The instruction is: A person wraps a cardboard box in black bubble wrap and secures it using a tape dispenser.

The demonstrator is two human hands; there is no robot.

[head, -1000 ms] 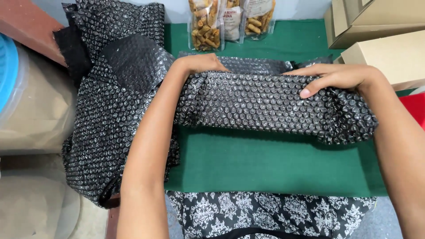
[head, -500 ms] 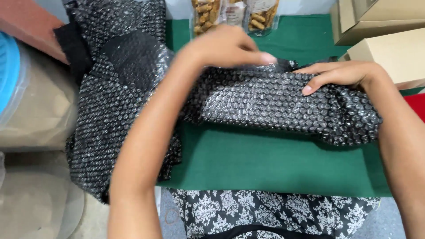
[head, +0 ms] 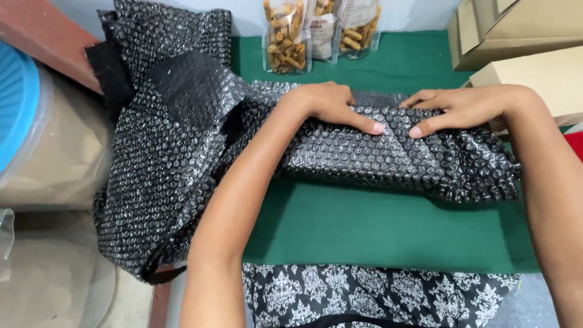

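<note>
The left hand (head: 331,104), which half a second ago was lifted and sweeping across, is now lying flat with fingers together on top of the black bubble-wrapped bundle (head: 388,152), its fingertips almost meeting those of the right hand (head: 464,109), which is staying pressed flat there too. The bundle is resting across the green mat (head: 376,228), with the loose sheet of black bubble wrap (head: 164,158) trailing off to the left, so the wrap is being held down rather than folded further.
</note>
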